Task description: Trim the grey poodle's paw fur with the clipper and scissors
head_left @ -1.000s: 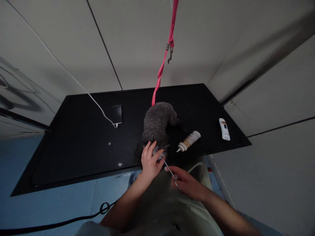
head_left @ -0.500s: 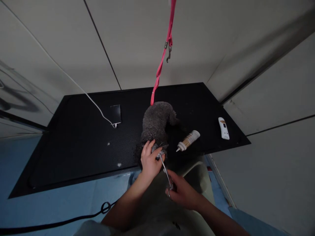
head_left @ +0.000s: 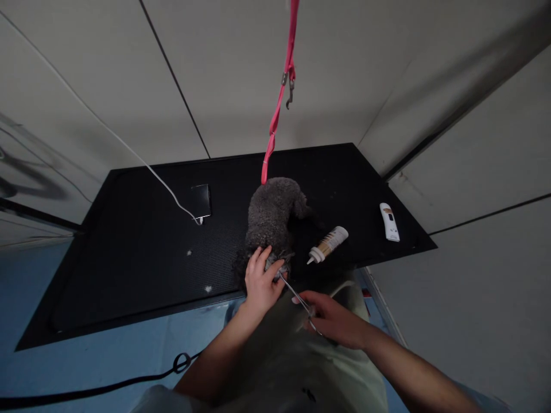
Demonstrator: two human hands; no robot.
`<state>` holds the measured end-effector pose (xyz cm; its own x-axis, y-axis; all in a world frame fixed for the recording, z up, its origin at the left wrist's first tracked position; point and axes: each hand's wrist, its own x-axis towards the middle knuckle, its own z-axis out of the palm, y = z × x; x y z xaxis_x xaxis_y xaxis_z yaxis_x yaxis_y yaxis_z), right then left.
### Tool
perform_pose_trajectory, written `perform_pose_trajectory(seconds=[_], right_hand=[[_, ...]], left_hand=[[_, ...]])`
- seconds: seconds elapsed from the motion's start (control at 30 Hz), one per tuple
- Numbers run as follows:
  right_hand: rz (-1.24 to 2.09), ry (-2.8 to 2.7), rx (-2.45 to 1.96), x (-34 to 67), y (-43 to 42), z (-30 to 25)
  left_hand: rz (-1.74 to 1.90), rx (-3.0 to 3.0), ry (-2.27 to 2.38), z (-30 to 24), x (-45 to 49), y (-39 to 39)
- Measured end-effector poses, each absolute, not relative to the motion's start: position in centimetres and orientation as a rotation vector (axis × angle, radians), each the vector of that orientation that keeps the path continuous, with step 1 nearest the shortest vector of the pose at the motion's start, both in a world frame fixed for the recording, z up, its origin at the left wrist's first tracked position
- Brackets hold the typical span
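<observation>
A small dog (head_left: 272, 212) with curly dark grey fur lies on the black table, its head toward me. My left hand (head_left: 262, 285) rests on its head, fingers gripping around a paler, folded-back patch that looks like the ear. In my right hand (head_left: 333, 318) are slim metal ring-handled forceps (head_left: 297, 291), held by the finger loops. Their tip meets the pale patch beside my left thumb; the very end is too small to make out. To the right of the head, a white and tan nozzle bottle (head_left: 329, 245) lies on its side.
White clippers (head_left: 390, 222) lie toward the right end of the black table (head_left: 129, 229). A dark phone (head_left: 201, 201) with a white cable (head_left: 142, 160) is on the left. A pink strap (head_left: 275, 123) with a metal clip hangs down behind the dog.
My right hand has moved a little right and up, tilting the forceps to a flatter angle. The left hand keeps its hold on the dog's head. The view has shifted slightly.
</observation>
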<state>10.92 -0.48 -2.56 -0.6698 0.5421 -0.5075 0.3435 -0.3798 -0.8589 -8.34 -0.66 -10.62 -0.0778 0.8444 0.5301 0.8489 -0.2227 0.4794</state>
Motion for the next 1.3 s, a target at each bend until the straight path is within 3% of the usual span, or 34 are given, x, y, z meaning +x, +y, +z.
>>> perform_pose_trajectory(seconds=[0.33,0.7,0.87,1.13,1.3], right_hand=[[2.004,-1.92,-1.25,11.2,-0.6,-2.2],[2.272,-1.727,-1.216,10.8,1.3,-1.8],[2.173,-1.806,-1.21,10.4,1.1,-1.3],[2.468,-1.226,-1.319,10.4,0.4,-3.1],[2.397,-1.124,-1.276,9.7,-1.0,-3.6]], left_hand=[[-1.175,-2.168,-1.956,-10.7,-8.6,-0.8],[-1.054,-2.275,-1.904,-10.2,-9.1,-0.8],[-1.024,-2.323,-1.885,-10.2,-9.3,-0.6],[-1.017,-2.321,-1.885,-10.3,-9.2,-0.6],[-1.078,-2.299,-1.894,-10.3,-9.4,-0.5]])
